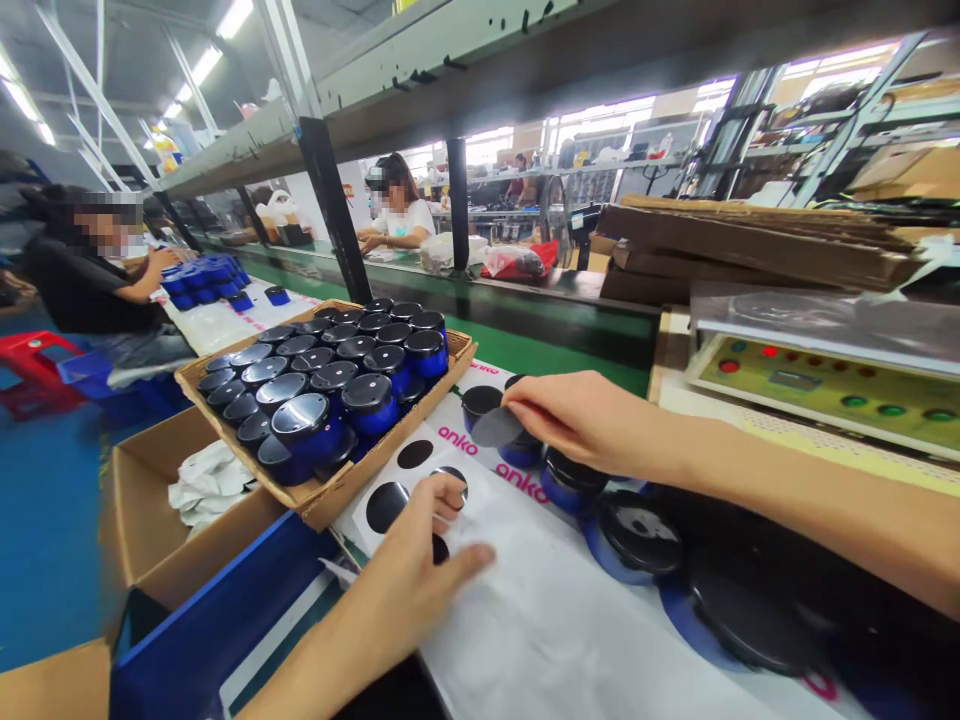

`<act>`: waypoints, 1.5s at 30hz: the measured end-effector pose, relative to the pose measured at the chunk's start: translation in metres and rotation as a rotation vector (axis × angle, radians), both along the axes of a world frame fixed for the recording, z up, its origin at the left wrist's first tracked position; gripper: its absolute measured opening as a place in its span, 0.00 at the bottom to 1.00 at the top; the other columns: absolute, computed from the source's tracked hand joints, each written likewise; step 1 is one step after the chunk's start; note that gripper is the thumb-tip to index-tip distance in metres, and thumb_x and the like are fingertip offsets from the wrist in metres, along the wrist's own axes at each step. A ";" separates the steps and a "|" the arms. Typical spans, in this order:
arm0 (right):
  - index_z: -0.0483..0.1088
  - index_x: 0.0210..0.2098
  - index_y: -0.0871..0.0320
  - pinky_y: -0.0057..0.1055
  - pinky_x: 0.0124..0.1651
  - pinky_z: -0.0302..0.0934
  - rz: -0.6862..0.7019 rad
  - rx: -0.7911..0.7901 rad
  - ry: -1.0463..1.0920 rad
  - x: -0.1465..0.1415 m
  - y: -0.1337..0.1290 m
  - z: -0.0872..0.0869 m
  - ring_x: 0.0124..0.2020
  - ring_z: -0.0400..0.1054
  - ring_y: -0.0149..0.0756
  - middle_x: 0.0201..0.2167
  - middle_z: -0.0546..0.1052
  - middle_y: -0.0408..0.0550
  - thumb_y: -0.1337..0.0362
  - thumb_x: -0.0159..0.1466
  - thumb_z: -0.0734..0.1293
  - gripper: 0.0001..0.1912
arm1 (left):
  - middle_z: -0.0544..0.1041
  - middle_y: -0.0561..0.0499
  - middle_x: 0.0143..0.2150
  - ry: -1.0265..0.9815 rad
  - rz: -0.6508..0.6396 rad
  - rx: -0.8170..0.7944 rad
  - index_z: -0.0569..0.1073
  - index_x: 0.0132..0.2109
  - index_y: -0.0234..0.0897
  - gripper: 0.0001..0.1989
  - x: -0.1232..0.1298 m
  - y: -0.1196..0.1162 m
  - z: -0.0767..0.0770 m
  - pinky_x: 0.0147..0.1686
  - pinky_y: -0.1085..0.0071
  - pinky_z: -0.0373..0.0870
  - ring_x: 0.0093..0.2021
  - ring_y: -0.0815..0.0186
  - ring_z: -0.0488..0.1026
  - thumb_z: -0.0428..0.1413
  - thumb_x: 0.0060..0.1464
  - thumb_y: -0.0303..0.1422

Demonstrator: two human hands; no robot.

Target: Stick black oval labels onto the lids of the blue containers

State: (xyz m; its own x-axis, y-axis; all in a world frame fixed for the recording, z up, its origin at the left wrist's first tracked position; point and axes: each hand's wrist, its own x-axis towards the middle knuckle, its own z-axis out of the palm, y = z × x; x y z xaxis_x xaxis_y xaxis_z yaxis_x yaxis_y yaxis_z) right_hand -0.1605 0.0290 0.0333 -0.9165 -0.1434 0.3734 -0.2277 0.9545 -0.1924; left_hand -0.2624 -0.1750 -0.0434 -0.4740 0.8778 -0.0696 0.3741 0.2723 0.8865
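My right hand (559,415) pinches the edge of a thin dark round disc (496,428), held over a row of blue jars with black tops (637,530). The row runs from the middle toward the lower right. My left hand (427,560) has its thumb and fingers apart above a white sheet (540,610) with black round stickers (387,507). Its fingertips cover part of one sticker. Nothing shows between its fingers. A cardboard tray (397,450) packed with blue, black-topped jars (300,415) stands beyond my left hand.
A control box with lit buttons (825,385) and stacked flat cardboard (750,245) stand at the right. An open carton (157,500) and a blue bin (217,600) sit at lower left. A shelf beam crosses overhead. Two people sit farther back.
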 end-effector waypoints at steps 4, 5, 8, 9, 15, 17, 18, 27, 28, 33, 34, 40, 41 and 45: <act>0.71 0.36 0.57 0.25 0.29 0.56 -0.075 -0.374 -0.068 0.012 -0.001 0.020 0.27 0.66 0.29 0.27 0.74 0.41 0.64 0.65 0.58 0.10 | 0.72 0.46 0.41 -0.482 0.022 0.275 0.66 0.47 0.34 0.23 -0.004 0.038 0.036 0.42 0.65 0.68 0.38 0.66 0.71 0.46 0.57 0.50; 0.71 0.35 0.57 0.25 0.30 0.57 -0.105 -0.458 -0.059 0.013 0.000 0.022 0.29 0.67 0.30 0.28 0.75 0.41 0.62 0.64 0.59 0.10 | 0.72 0.47 0.39 -0.528 0.040 0.320 0.67 0.45 0.34 0.20 -0.004 0.049 0.044 0.40 0.68 0.68 0.36 0.68 0.71 0.51 0.56 0.47; 0.69 0.42 0.56 0.27 0.30 0.59 -0.257 -0.592 0.012 0.011 0.009 0.021 0.28 0.68 0.32 0.28 0.76 0.40 0.59 0.62 0.63 0.11 | 0.72 0.53 0.32 -0.439 0.069 0.451 0.68 0.38 0.34 0.09 0.000 0.077 0.055 0.37 0.74 0.68 0.33 0.72 0.72 0.59 0.51 0.33; 0.68 0.44 0.56 0.28 0.29 0.58 -0.310 -0.596 0.025 0.010 0.015 0.021 0.27 0.69 0.33 0.28 0.76 0.40 0.59 0.61 0.64 0.13 | 0.72 0.54 0.31 -0.380 0.081 0.500 0.67 0.36 0.34 0.08 0.000 0.084 0.055 0.37 0.74 0.68 0.32 0.72 0.72 0.59 0.50 0.31; 0.68 0.31 0.56 0.29 0.32 0.58 -0.484 -0.452 0.047 0.016 0.063 0.015 0.30 0.69 0.35 0.29 0.76 0.43 0.58 0.58 0.66 0.08 | 0.71 0.53 0.40 0.245 0.056 0.419 0.67 0.41 0.39 0.06 -0.010 0.095 0.028 0.44 0.69 0.66 0.41 0.68 0.69 0.54 0.54 0.30; 0.68 0.28 0.55 0.29 0.28 0.55 -0.557 -0.401 0.040 0.020 0.080 0.012 0.26 0.67 0.34 0.24 0.74 0.41 0.54 0.57 0.66 0.11 | 0.69 0.51 0.46 0.463 -0.021 0.328 0.67 0.45 0.41 0.11 -0.016 0.102 0.022 0.51 0.65 0.62 0.49 0.65 0.65 0.55 0.53 0.30; 0.68 0.27 0.55 0.29 0.27 0.53 -0.583 -0.390 0.032 0.021 0.088 0.010 0.24 0.65 0.33 0.22 0.72 0.41 0.52 0.57 0.66 0.13 | 0.68 0.50 0.48 0.541 -0.070 0.303 0.67 0.46 0.41 0.14 -0.019 0.109 0.021 0.54 0.64 0.59 0.52 0.63 0.63 0.56 0.52 0.30; 0.71 0.27 0.60 0.29 0.39 0.56 -0.592 -1.191 -0.079 0.024 0.116 -0.031 0.36 0.64 0.35 0.32 0.72 0.46 0.49 0.43 0.73 0.21 | 0.63 0.41 0.54 0.772 -0.283 0.129 0.71 0.48 0.37 0.31 -0.023 0.183 0.008 0.56 0.51 0.55 0.58 0.51 0.56 0.63 0.39 0.50; 0.71 0.26 0.61 0.29 0.39 0.56 -0.588 -1.241 -0.116 0.025 0.114 -0.036 0.36 0.64 0.35 0.31 0.72 0.47 0.49 0.43 0.73 0.22 | 0.64 0.42 0.54 0.766 -0.281 0.133 0.72 0.47 0.37 0.30 -0.023 0.185 0.006 0.57 0.52 0.56 0.58 0.51 0.57 0.63 0.40 0.50; 0.69 0.23 0.61 0.26 0.42 0.59 -0.567 -1.367 -0.218 0.024 0.104 -0.051 0.35 0.66 0.33 0.27 0.72 0.46 0.52 0.42 0.76 0.20 | 0.67 0.43 0.51 0.732 -0.263 0.119 0.71 0.49 0.36 0.31 -0.022 0.184 0.004 0.56 0.54 0.57 0.56 0.52 0.59 0.63 0.40 0.48; 0.69 0.23 0.61 0.26 0.41 0.59 -0.570 -1.377 -0.228 0.023 0.104 -0.052 0.35 0.66 0.33 0.27 0.73 0.46 0.54 0.42 0.76 0.19 | 0.67 0.44 0.51 0.729 -0.263 0.115 0.72 0.49 0.37 0.30 -0.022 0.184 0.005 0.56 0.55 0.57 0.56 0.53 0.59 0.63 0.40 0.48; 0.70 0.24 0.60 0.28 0.32 0.61 -0.613 -1.334 -0.235 0.021 0.110 -0.061 0.33 0.67 0.36 0.27 0.74 0.49 0.58 0.51 0.71 0.12 | 0.68 0.45 0.49 0.718 -0.268 0.118 0.72 0.49 0.39 0.29 -0.022 0.184 0.006 0.56 0.56 0.57 0.54 0.55 0.60 0.63 0.41 0.48; 0.70 0.24 0.60 0.28 0.31 0.60 -0.618 -1.328 -0.236 0.021 0.110 -0.062 0.32 0.67 0.36 0.27 0.74 0.49 0.59 0.51 0.71 0.11 | 0.68 0.45 0.49 0.719 -0.270 0.118 0.72 0.49 0.39 0.29 -0.022 0.184 0.005 0.56 0.56 0.57 0.54 0.55 0.60 0.63 0.40 0.48; 0.70 0.26 0.61 0.28 0.30 0.58 -0.634 -1.297 -0.239 0.020 0.109 -0.065 0.30 0.66 0.35 0.26 0.73 0.48 0.59 0.52 0.70 0.11 | 0.68 0.46 0.49 0.724 -0.272 0.113 0.73 0.49 0.40 0.29 -0.022 0.184 0.005 0.56 0.56 0.57 0.55 0.55 0.60 0.63 0.41 0.48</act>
